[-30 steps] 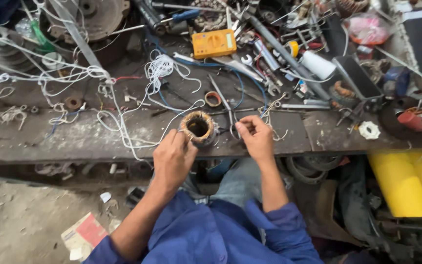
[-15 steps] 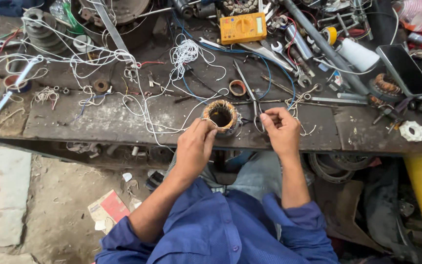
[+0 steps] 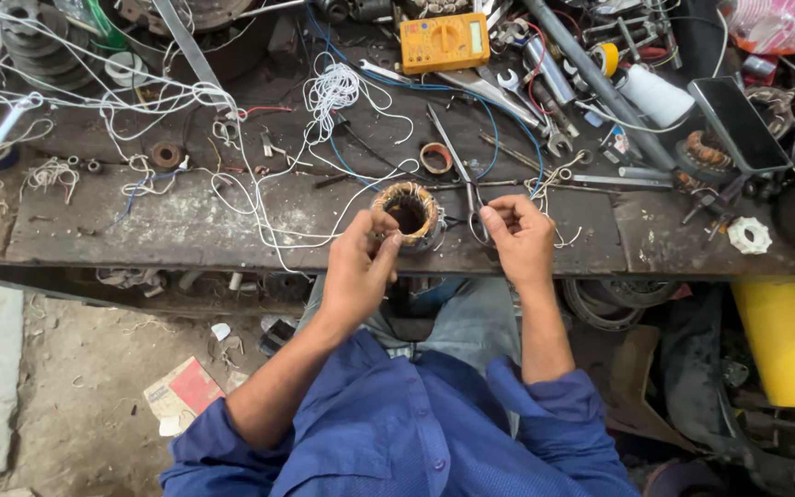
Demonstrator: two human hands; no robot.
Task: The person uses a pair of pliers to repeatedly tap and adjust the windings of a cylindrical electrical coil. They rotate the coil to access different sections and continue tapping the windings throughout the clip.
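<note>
Head view: left hand (image 3: 358, 267) curls around round copper-wound stator coil (image 3: 408, 212) at bench's near edge, right hand (image 3: 519, 241) pinching thin wire; likely heavy, rigid core, delicate windings—grip outer rim.

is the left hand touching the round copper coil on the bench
Touching. The head view shows the left hand with its fingertips pressed on the near rim of the copper coil, no gap between them.
</note>
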